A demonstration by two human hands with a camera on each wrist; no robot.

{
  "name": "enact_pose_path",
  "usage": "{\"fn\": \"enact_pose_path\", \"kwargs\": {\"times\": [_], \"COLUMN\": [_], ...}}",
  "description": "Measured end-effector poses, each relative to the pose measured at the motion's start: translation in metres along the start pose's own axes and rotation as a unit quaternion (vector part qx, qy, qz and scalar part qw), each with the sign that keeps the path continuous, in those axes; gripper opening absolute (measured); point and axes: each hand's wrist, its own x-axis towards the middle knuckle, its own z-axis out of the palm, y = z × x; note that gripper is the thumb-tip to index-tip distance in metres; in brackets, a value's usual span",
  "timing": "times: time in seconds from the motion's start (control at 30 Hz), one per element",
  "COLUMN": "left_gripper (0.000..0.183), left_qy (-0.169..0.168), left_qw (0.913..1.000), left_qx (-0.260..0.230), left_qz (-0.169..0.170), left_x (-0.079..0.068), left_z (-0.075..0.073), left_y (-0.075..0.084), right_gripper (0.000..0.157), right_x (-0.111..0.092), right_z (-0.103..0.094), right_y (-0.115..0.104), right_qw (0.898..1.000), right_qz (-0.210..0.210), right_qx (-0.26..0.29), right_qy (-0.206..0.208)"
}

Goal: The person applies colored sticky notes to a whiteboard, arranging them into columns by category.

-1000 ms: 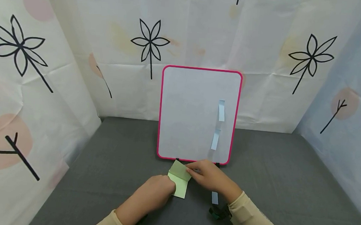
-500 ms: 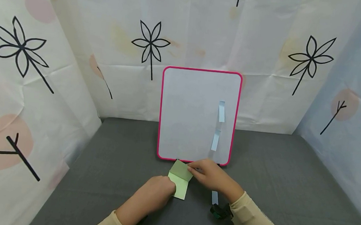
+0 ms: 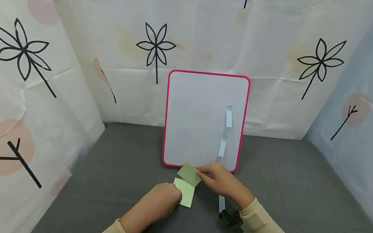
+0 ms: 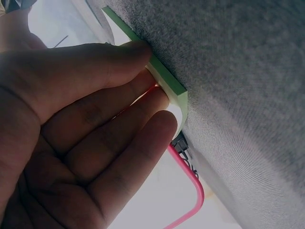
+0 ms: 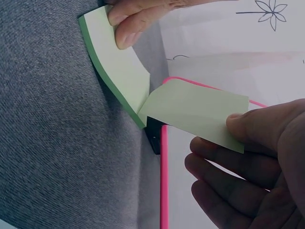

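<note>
A pad of pale green sticky notes [image 3: 187,194] is held over the grey table by my left hand [image 3: 163,199]. In the left wrist view, thumb and fingers pinch the pad's edge [image 4: 167,78]. My right hand [image 3: 222,179] pinches the far end of the top sheet [image 3: 188,173] between thumb and forefinger. That sheet [image 5: 195,109] is lifted away from the pad in the right wrist view, meeting it only near one corner. The other right-hand fingers curl loosely below the sheet.
Behind the hands stands a whiteboard [image 3: 199,117] with a pink frame. An upper pale blue strip [image 3: 229,116] and a lower blue strip [image 3: 222,146] are on its right side. Another blue strip [image 3: 221,203] shows by the right forearm. Patterned cloth walls [image 3: 119,45] surround the table.
My right hand has moved slightly up and right, pulling the top sheet with it. A gap has opened between sheet and pad on the left. The left hand has hardly moved.
</note>
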Motion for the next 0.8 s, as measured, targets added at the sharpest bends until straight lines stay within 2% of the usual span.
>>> {"fn": "enact_pose_path", "kwargs": {"times": [0.27,0.43,0.8], "left_gripper": [0.043,0.043,0.042], "left_qy": [0.020,0.016,0.011], "left_qw": [0.9998,0.9999,0.9999], "left_qx": [0.005,0.002,-0.011], "left_qz": [0.007,0.005,0.006], "left_x": [-0.0012,-0.0006,0.0001], "left_z": [-0.0008,-0.0015,-0.0006], "left_y": [-0.0003,-0.0002,-0.0007], "right_gripper": [0.027,0.026,0.020], "right_x": [-0.0001,0.0007,-0.0002], "right_z": [-0.0011,-0.0027,-0.0051], "right_y": [0.0000,-0.0005,-0.0016], "right_qw": [1.000,1.000,0.999], "right_qz": [0.000,0.003,-0.017], "right_qx": [0.002,0.006,0.014], "right_qy": [0.014,0.019,0.038]}}
